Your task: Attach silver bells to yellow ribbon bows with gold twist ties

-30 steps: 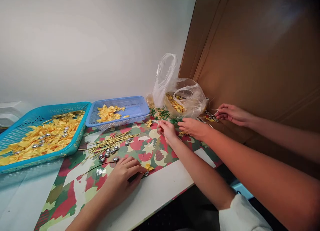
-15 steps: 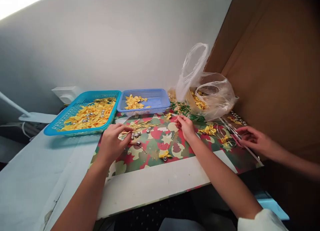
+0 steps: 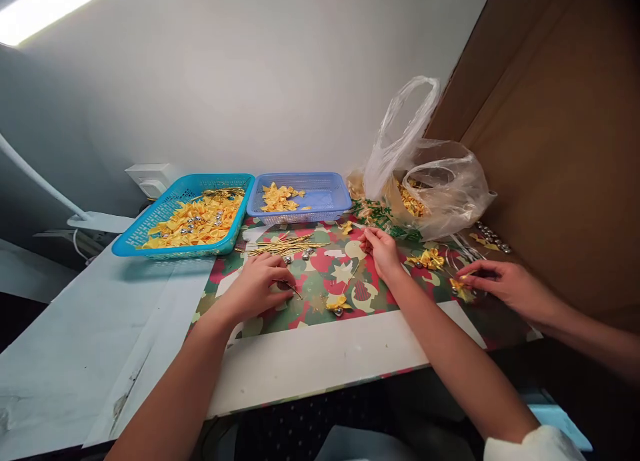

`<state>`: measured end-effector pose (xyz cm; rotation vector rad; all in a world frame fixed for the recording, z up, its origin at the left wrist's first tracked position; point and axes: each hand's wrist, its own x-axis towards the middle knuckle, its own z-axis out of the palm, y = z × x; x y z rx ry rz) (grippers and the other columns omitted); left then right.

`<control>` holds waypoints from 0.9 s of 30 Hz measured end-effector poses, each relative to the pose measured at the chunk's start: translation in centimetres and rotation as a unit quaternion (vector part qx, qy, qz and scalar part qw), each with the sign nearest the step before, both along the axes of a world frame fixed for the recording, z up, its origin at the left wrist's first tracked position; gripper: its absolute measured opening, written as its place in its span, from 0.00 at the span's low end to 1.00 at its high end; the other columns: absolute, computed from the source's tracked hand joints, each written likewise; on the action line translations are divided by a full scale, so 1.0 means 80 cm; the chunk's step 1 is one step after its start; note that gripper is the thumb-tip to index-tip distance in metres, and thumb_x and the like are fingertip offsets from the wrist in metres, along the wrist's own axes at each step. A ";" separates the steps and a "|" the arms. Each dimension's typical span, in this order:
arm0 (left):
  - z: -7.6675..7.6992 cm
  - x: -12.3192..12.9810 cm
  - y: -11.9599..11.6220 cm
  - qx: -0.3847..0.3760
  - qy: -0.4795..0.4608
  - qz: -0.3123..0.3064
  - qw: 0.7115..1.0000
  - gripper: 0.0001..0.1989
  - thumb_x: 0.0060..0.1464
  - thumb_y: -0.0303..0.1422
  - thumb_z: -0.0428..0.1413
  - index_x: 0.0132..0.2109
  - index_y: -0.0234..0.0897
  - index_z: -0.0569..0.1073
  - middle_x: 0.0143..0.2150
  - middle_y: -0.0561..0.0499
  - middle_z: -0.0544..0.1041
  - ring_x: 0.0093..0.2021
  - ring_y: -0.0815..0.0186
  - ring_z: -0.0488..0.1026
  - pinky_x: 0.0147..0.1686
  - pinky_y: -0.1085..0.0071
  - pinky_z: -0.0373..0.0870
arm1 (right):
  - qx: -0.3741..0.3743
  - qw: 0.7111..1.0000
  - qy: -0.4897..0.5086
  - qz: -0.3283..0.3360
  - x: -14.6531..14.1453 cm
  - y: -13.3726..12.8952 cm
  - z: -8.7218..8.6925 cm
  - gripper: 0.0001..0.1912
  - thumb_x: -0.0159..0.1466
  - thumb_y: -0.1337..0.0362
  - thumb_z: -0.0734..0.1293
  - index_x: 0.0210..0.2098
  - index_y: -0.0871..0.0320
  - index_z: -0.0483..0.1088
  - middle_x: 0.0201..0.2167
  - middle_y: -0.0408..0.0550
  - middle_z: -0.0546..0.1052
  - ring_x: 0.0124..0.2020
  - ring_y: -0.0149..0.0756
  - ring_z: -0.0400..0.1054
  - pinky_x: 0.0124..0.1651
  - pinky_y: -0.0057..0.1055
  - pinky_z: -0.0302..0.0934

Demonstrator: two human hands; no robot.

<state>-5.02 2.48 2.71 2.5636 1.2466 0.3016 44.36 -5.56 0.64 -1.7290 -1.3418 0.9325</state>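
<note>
Left hand (image 3: 260, 282): fingers curled at thin stem (image 3: 295, 290), which passes beside thumb; clamped or not, cannot tell. Yellow bow (image 3: 337, 302) lies right of them. Right hand (image 3: 383, 253): fingers bunched, grip cannot tell.

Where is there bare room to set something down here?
Free: the white front strip bordering the red-and-green patterned sheet; the pale left tabletop in front of the teal plastic basket. Crowded: around the left hand, by thin gold stems and silver beads.

no legible txt, nos., labels, brands or signs in head cam view.
</note>
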 end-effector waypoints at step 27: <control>-0.027 0.070 -0.041 0.037 -0.104 -0.159 0.981 0.16 0.63 0.33 0.49 0.56 0.48 0.71 0.56 0.47 0.73 0.53 0.56 0.68 0.50 0.58 0.64 | 0.184 0.979 0.091 0.005 -0.058 -0.085 -0.039 0.26 0.49 0.78 0.73 0.44 0.46 0.77 0.38 0.45 0.73 0.39 0.33 0.67 0.42 0.26 0.63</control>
